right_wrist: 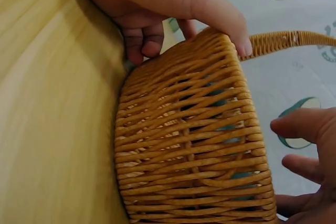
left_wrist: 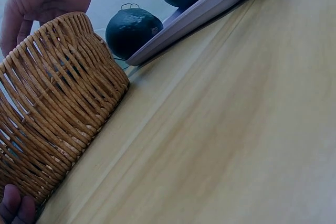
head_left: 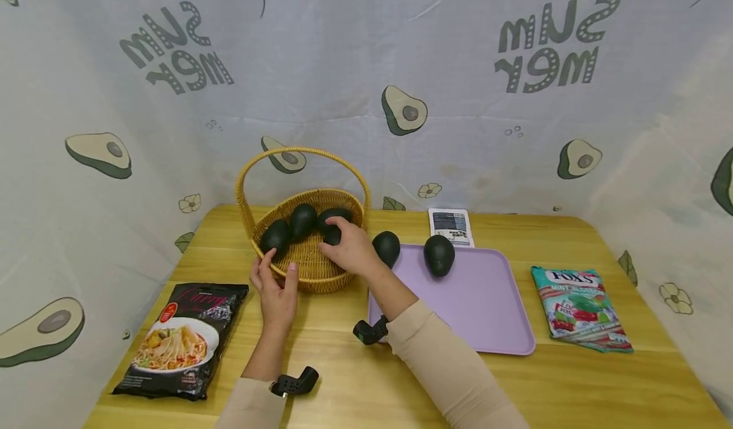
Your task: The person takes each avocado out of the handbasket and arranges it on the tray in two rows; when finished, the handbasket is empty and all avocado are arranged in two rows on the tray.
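Note:
My left hand holds the front left side of a wicker basket, its thumb and fingers spread around the outer wall and rim. In the right wrist view the left thumb lies on the rim while other fingers bend low beside the wall. My right hand reaches over the basket's right side, thumb and fingers parted above a dark green avocado. Several avocados lie in the basket, among them a left one and a back one. The right wrist view shows the right fingers spread above the rim.
A lilac tray stands right of the basket, with an avocado on it and another avocado at its left corner. A black noodle packet lies left, a candy bag right, and a white packet behind the tray.

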Demonstrator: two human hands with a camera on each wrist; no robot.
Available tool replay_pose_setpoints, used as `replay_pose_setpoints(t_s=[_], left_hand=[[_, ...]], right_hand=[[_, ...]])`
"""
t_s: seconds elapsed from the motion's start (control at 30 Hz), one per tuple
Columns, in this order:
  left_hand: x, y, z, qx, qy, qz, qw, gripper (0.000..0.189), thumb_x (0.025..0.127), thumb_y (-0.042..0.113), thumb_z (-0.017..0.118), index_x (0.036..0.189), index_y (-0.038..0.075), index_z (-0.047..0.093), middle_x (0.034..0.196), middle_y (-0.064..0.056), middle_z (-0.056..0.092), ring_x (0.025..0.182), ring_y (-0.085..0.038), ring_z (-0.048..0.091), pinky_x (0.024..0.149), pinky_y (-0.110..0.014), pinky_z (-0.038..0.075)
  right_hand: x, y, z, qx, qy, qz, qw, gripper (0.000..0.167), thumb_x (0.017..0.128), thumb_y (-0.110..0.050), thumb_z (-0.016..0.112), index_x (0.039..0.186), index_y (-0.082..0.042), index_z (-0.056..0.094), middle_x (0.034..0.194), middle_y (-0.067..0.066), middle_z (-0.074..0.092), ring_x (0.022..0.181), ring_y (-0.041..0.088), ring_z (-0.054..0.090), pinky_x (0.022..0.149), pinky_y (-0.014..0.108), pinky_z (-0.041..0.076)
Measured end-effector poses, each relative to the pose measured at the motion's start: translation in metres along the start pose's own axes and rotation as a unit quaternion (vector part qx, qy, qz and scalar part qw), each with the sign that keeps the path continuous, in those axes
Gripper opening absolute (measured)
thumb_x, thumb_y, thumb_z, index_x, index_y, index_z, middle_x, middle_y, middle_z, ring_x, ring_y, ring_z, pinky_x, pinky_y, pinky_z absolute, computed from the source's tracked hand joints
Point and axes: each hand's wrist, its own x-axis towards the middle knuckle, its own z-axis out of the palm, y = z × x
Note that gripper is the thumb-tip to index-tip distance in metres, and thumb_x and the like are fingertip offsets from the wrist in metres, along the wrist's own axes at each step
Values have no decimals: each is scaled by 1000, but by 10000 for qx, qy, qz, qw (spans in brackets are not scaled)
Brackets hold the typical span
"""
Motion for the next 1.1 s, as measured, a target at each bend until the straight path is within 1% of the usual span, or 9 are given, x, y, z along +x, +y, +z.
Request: replay_pose_setpoints(t_s=[0.1,0.17,0.33,0.47,0.6,0.7,0.87,0.97,1.1], left_hand=[[0,1,1,-15,12,-5,10000,56,104,39,58,154,28,37,165,-10,7,104,-30,50,85,-34,39],[0,0,1,-3,19,-9,10000,56,104,39,58,154,27,37,165,-10,7,106,-31,51,86,-34,39],[0,1,1,-25,25,4,10000,55,104,40,57,153,29,37,165,-9,8,100,-28,50,84,-31,39],[0,1,1,11,28,27,10000,54,104,40,57,153,28,37,165,-10,7,95,-23,48,82,-28,39],[0,0,2,8,42,78,10000,54,104,38,57,153,26,38,165,-11,7,91,-20,46,79,-26,39],[1,0,3,-65,50,106,9999,55,104,37,59,153,25,38,165,-12,8,93,-22,48,79,-25,40],[1,-1,3,-99,44,35,9999,55,103,38,59,153,27,39,166,-10,7,101,-27,51,83,-25,40],[1,0,2,-93,38,42,9999,55,103,38,59,153,27,38,166,-10,7,98,-27,51,82,-25,40],[0,-1,1,-31,57,76,10000,54,104,37,58,153,27,38,166,-12,7,92,-22,48,80,-24,40]], right_hand=[[3,0,-3,-86,-225,63,9997,57,94,-31,73,146,-16,54,143,13,62,127,34,61,105,50,49],[3,0,-3,-41,-388,29,9992,56,94,-28,73,146,-16,54,142,14,63,128,34,61,106,50,49],[4,1,0,-103,-727,-211,9971,56,93,-23,75,146,-16,55,137,11,65,129,33,58,108,51,46],[5,3,2,-559,-877,-406,9938,58,91,-25,77,145,-18,56,143,9,61,134,31,55,110,50,45],[5,3,4,-1081,-1091,-452,9871,62,90,-31,78,146,-23,55,149,4,58,138,31,52,109,53,46],[5,2,6,-1415,-1252,-420,9811,64,89,-34,79,147,-26,55,148,2,59,135,30,56,105,53,48],[6,1,8,-1964,-1399,-507,9692,64,87,-38,80,146,-28,56,143,-1,63,129,24,61,103,47,50],[6,1,10,-2152,-1432,-521,9646,63,86,-37,81,144,-29,57,141,-1,64,127,23,61,101,46,51],[7,0,11,-2175,-1478,-555,9632,62,87,-34,80,144,-28,58,141,-2,64,127,24,61,101,46,51]])
